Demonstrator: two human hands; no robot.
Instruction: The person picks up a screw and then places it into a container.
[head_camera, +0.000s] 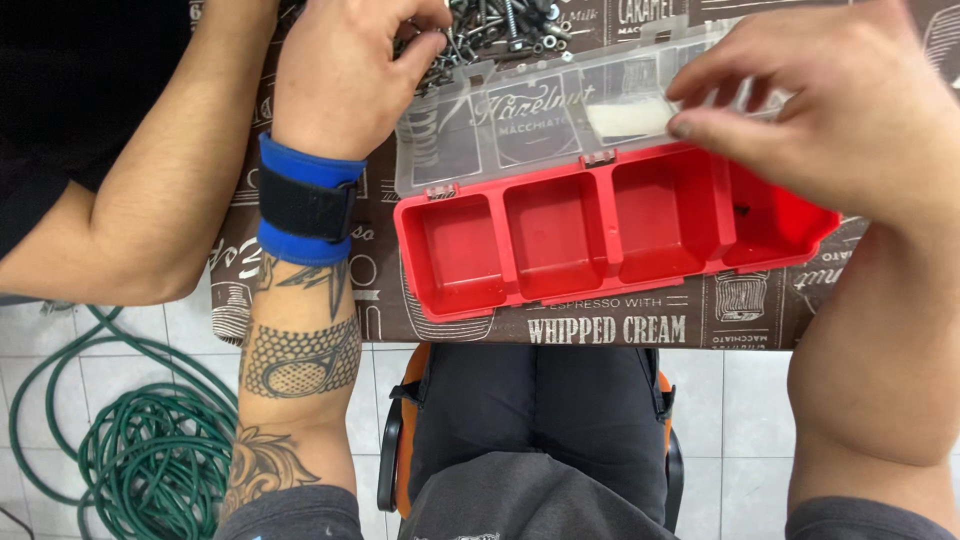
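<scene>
A red plastic organiser box (560, 285) with several compartments lies on the table, its clear lid (520, 125) folded back. A small dark piece (742, 210) lies in the rightmost compartment; the other compartments show nothing. My right hand (830, 110) hovers over the box's right end, thumb and forefinger slightly apart with nothing visible between them. My left hand (345, 70), with a blue and black wrist strap (305, 200), reaches behind the lid into a pile of screws and nuts (495, 30), its fingertips pinched together on some of them.
The table wears a brown printed cloth (700, 320). Another person's bare forearm (130, 210) rests at the table's left edge. A coiled green hose (150, 450) lies on the tiled floor at the left. My lap and an orange chair (410, 380) are below.
</scene>
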